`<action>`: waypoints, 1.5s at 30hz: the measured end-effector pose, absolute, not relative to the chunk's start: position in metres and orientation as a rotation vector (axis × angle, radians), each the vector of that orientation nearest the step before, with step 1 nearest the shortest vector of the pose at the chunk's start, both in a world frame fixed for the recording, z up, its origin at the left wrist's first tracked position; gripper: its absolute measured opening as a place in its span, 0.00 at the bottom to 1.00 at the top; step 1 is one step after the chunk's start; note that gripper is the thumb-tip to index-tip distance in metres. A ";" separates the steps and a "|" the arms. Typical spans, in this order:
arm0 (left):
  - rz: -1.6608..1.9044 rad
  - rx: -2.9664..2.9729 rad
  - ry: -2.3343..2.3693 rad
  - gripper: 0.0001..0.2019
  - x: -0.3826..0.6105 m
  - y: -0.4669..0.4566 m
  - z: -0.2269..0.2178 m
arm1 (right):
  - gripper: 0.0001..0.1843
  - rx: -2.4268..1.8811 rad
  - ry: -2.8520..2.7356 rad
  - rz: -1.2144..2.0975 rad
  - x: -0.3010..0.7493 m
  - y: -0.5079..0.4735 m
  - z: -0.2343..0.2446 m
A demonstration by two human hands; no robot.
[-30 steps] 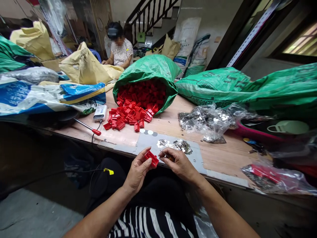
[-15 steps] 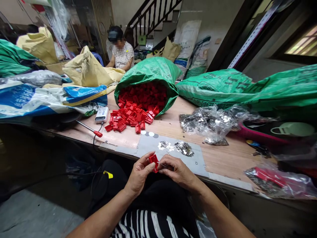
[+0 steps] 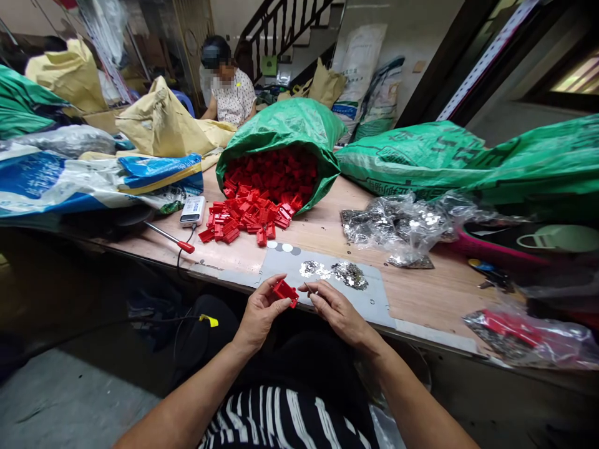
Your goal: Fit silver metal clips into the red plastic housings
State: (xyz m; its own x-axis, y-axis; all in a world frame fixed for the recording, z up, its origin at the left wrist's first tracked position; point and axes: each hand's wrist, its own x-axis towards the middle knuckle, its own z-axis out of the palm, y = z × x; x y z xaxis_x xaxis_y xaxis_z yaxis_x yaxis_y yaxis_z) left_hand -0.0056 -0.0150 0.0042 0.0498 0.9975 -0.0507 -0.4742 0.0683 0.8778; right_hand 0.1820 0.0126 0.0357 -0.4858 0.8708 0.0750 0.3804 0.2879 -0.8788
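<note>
Red plastic piece (image 3: 284, 292) is pinched in the left hand (image 3: 260, 313) by the near edge of the worktop (image 3: 435, 305), its long side slanting down to the right. The right hand (image 3: 333, 312) pinches a thin tool (image 3: 307, 288); the hands are apart. Tool work seems the step; the next move needs steady aim

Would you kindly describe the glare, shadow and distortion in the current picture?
Head view: glare whitens some metal pieces on the grey mat and flecks the clear bags; same view: deep shadow under the table at left; same view: side edges seem stretched, wide-lens style; same view: the thin tool in the right hand is too small for detail.
</note>
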 end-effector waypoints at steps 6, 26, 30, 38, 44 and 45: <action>1.317 1.405 1.171 0.17 -0.021 0.002 -0.008 | 0.15 -1.249 -2.108 0.860 0.178 0.014 0.018; 1.112 1.784 1.255 0.19 -0.029 0.018 -0.010 | 0.09 -1.274 -2.286 0.715 0.164 0.027 0.019; 1.142 1.737 1.254 0.19 -0.028 0.018 -0.009 | 0.09 -1.305 -2.300 0.716 0.161 0.028 0.021; 1.183 1.701 1.272 0.16 -0.025 0.016 -0.011 | 0.08 -1.436 -2.269 0.621 0.146 0.018 0.018; 1.201 1.689 1.312 0.13 -0.024 0.010 -0.007 | 0.11 -1.303 -2.238 0.750 0.155 0.015 0.019; 1.212 1.667 1.322 0.13 -0.023 0.008 -0.006 | 0.11 -1.263 -2.210 0.769 0.158 0.015 0.019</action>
State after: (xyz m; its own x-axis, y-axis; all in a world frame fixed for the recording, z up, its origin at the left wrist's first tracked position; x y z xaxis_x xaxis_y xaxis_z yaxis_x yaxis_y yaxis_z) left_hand -0.0234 0.0084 -0.0060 0.0508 0.9666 0.2512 0.3337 -0.2535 0.9079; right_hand 0.1577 0.0151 0.0188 -0.4602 0.8787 0.1266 0.6102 0.4167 -0.6739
